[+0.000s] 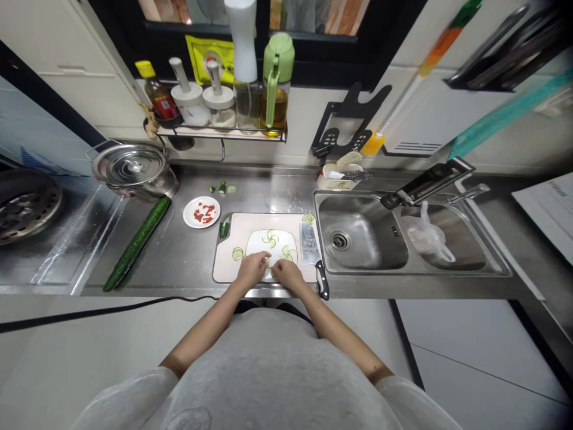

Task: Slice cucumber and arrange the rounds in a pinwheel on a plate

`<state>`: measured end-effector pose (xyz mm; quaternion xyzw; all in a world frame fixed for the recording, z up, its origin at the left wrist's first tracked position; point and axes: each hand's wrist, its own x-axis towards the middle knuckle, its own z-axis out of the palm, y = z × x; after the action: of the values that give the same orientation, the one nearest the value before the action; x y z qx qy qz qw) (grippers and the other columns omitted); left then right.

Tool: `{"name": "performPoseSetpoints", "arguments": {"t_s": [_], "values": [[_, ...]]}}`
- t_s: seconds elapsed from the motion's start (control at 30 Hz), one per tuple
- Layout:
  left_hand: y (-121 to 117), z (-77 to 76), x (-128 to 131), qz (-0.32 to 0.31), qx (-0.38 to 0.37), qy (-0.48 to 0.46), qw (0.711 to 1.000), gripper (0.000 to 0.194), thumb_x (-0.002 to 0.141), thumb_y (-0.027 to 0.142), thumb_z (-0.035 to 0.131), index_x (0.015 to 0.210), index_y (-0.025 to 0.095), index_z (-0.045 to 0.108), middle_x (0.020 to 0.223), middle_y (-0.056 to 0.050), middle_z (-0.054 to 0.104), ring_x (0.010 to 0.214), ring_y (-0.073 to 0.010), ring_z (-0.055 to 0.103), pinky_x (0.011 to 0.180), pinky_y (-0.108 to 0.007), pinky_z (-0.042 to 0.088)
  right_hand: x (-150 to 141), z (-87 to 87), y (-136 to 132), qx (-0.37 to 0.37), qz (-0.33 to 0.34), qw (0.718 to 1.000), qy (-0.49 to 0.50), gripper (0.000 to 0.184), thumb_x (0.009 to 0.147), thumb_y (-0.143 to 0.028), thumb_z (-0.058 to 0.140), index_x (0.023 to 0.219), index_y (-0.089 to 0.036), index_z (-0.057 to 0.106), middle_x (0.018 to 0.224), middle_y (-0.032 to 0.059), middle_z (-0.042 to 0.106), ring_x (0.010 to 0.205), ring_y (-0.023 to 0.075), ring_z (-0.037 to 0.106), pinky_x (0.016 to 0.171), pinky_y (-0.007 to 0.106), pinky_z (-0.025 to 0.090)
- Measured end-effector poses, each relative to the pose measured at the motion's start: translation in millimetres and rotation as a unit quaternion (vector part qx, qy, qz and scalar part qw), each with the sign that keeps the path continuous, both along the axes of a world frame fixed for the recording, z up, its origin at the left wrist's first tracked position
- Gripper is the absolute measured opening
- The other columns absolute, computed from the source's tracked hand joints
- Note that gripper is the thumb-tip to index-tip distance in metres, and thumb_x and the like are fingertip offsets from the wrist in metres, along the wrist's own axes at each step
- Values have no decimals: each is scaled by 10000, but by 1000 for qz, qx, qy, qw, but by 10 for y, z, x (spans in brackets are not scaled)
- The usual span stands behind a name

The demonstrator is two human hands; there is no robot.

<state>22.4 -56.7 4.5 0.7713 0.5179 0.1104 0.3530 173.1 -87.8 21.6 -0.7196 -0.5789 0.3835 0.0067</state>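
My left hand (253, 268) and my right hand (287, 274) meet over the near part of a white plate (256, 240), fingers drawn together. Between the fingertips shows a pale green cucumber slice (268, 263), partly covered by them. Farther back on the plate, thin cucumber slices form a curved pinwheel (270, 239), with another pinwheel (288, 254) at the right. The plate rests on a pink cutting board (236, 227). Left of it lie a few round cucumber slices (237, 254) and a dark green cucumber piece (224, 229). A cleaver (308, 242) lies along the board's right side, its black handle past the edge.
A small white dish (202, 212) holds red pieces. One long cucumber (138, 243) lies at the left, beside a lidded steel pot (135, 167). The double sink (362, 233) borders the board's right. Above, a wall rack (215, 132) carries bottles and jars.
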Motion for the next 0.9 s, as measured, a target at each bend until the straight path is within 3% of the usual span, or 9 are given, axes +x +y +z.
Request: {"name": "performPoseSetpoints", "arguments": {"t_s": [0.23,0.4,0.53,0.67,0.9], "values": [[17,-57,33,-5,22,38,999,303,830,175,507,1100,235,630,846,-22,674,869,-197,602,857,-361,389,-42,47,-52,15,69,990,-118,232,933,-302,403,1053,-193,569,948,84,674,848,196,600,624,260,313],[-21,-61,14,-5,103,44,994,267,846,202,510,1082,220,635,978,-59,653,953,-216,560,852,-369,397,-9,99,-230,77,144,978,-129,269,975,-300,312,1109,-218,531,982,67,665,862,187,602,660,264,328],[-107,-79,-90,-74,178,21,981,256,874,188,469,1042,226,658,1078,-70,640,1017,-217,527,872,-386,390,5,134,-396,84,192,967,-146,311,986,-331,285,1118,-224,546,973,73,661,867,193,609,659,270,335],[-188,-127,-209,-146,211,13,966,323,878,157,448,1124,238,641,1169,-72,625,1138,-229,478,907,-410,370,-6,158,-470,67,205,965,-148,344,988,-332,280,1218,-228,513,977,90,664,872,199,618,669,279,350],[-223,-198,-283,-163,200,31,966,392,878,150,437,1205,271,617,1227,-71,612,1211,-248,436,947,-436,338,-24,159,-477,59,197,970,-130,350,982,-338,291,1217,-229,527,1002,102,666,902,208,616,706,285,363]]}}
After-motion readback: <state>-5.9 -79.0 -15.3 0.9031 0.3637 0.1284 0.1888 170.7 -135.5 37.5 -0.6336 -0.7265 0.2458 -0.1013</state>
